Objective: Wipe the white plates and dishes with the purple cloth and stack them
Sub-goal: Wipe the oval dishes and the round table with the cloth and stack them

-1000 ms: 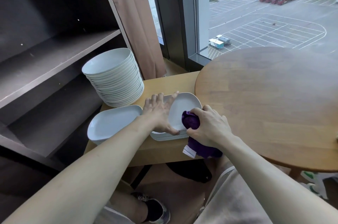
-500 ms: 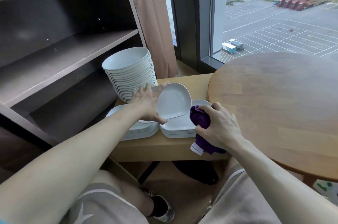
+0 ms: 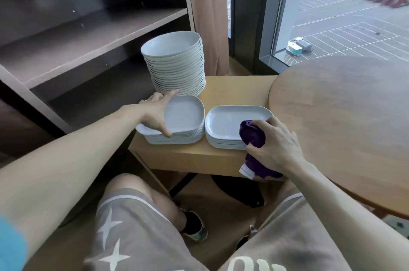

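Fingers spread flat, my left hand (image 3: 157, 113) squares a dish (image 3: 186, 113) on its stack (image 3: 177, 139); my right hand (image 3: 276, 144) clutches the purple cloth (image 3: 252, 135) against the next dish (image 3: 225, 120), poised to wipe.

A low light-wood table (image 3: 234, 88) carries a tall stack of round plates (image 3: 177, 69). Just in front of that stack sits a stack of squarish dishes (image 3: 187, 115); another dish stack (image 3: 223, 123) lies to its front-right.
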### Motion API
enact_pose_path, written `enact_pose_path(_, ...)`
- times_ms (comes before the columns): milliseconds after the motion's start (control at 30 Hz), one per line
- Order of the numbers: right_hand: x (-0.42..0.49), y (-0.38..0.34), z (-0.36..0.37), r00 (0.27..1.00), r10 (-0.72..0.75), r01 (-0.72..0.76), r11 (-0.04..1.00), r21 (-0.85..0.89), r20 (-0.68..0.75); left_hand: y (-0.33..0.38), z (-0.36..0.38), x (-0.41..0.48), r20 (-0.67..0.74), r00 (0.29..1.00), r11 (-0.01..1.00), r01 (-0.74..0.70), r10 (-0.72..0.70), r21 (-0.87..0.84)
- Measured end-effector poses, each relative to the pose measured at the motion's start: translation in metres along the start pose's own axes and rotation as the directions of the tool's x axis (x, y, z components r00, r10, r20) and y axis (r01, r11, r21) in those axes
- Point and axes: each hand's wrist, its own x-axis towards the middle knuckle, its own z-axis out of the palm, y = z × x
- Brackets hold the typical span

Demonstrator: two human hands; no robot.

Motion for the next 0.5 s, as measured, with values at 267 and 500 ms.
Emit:
enact_pose_path(267,0.001,0.002,0.002,1.0,0.012,-0.011,1.0,0.012,-0.013,-0.008,0.003,0.023,0.138,0.99,0.995,-0.023,0.036,-0.099)
enact_pose_path(500,0.002,0.004,0.004,1.0,0.023,-0.023,1.0,0.019,-0.011,0.012,-0.006,0.03,0.155,0.98,0.988,-0.112,0.127,-0.103)
